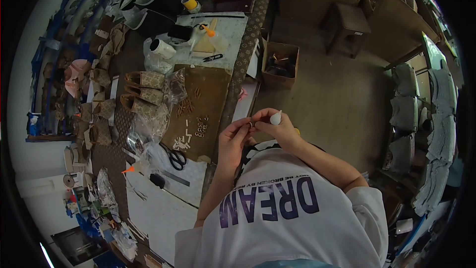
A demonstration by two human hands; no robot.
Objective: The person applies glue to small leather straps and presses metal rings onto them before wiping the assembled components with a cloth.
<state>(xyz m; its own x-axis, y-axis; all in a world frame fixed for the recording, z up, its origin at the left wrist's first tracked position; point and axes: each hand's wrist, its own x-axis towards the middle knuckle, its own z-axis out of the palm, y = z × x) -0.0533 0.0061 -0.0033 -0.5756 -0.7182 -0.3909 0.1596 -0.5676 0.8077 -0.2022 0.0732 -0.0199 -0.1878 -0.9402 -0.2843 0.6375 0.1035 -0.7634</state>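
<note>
My left hand (235,138) is closed in a pinch on a small gold-coloured metal piece (251,124), held in front of my body; its exact shape is too small to make out. My right hand (278,130) meets it there, fingertips pinching at the same piece. A small white bottle with a pointed tip (275,118) is also tucked in my right hand. On the brown board (212,92) to the left lie several small metal buckles (201,126), brown strips (185,107) and white strips (181,143).
Patterned shoes (144,89), clear plastic bags (148,124) and black-handled scissors (173,156) crowd the workbench. Farther up are an orange-tipped bottle (214,37) and black snips (212,57). A cardboard box (280,64) and a stool (347,27) stand on the floor.
</note>
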